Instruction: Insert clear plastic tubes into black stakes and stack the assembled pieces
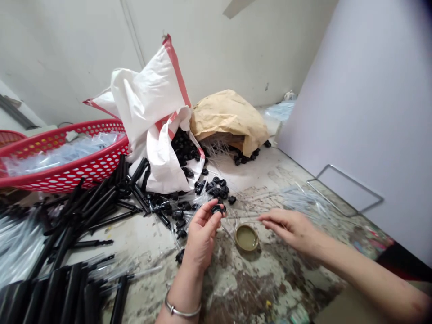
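My left hand (202,234), a metal bangle on its wrist, pinches a small round black plastic cap (218,209) between thumb and fingers. To the right, my right hand (286,227) has its fingers pressed together around the end of a thin clear tube (243,218), which is faint and points toward the black cap. Between and below the hands stands a small round dish (246,237) holding a liquid. Just beyond my left hand lie several loose black caps (216,186). More thin clear tubes (303,200) are spread on the table past my right hand.
A white sack (151,90) with red edging spills black caps. Beside it a brown paper bag (229,112) holds clear tubes. A red basket (77,166) with plastic-wrapped items stands left, above piled black rods (97,202). A pale panel (364,112) with a wire frame (371,208) bounds the right.
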Demonstrator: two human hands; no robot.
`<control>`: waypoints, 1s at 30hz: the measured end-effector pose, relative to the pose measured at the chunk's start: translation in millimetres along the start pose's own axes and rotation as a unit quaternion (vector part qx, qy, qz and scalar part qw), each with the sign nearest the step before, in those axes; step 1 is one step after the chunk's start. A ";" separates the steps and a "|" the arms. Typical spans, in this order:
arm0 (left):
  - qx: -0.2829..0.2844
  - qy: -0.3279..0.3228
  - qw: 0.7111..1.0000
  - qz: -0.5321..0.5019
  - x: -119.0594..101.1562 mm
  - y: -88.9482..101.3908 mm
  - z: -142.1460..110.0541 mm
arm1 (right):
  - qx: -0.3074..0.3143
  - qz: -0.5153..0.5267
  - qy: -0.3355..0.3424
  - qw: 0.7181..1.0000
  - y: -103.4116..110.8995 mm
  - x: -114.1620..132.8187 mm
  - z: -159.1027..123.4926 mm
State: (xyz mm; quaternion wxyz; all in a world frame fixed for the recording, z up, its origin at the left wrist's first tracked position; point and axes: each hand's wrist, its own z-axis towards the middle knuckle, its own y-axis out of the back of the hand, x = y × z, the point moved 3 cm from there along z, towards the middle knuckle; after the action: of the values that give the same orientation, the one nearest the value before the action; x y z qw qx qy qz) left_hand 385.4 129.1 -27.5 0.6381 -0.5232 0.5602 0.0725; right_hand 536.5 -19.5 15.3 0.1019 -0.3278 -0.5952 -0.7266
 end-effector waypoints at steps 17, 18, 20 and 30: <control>0.038 -0.006 0.999 0.027 0.5 -5.1 -2.3 | -0.044 -0.290 0.177 0.940 -18.5 31.2 -2.5; 0.037 0.004 0.999 0.016 0.6 -5.3 -2.2 | -0.051 -0.264 0.162 0.949 -14.7 31.8 -2.9; 0.033 0.027 0.999 -0.011 0.5 -6.1 -2.8 | -0.066 -0.181 0.120 0.974 -4.8 34.6 -2.6; 0.072 0.073 0.992 -0.069 3.0 -9.0 -8.5 | -0.104 -0.035 0.123 0.986 12.2 68.4 14.4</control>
State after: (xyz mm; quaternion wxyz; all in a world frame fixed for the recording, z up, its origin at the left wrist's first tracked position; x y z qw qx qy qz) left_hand 387.1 117.3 -23.1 0.6347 -0.5175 0.5717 -0.0506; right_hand 495.9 7.1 67.1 0.1135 -0.2238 -0.5106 -0.8224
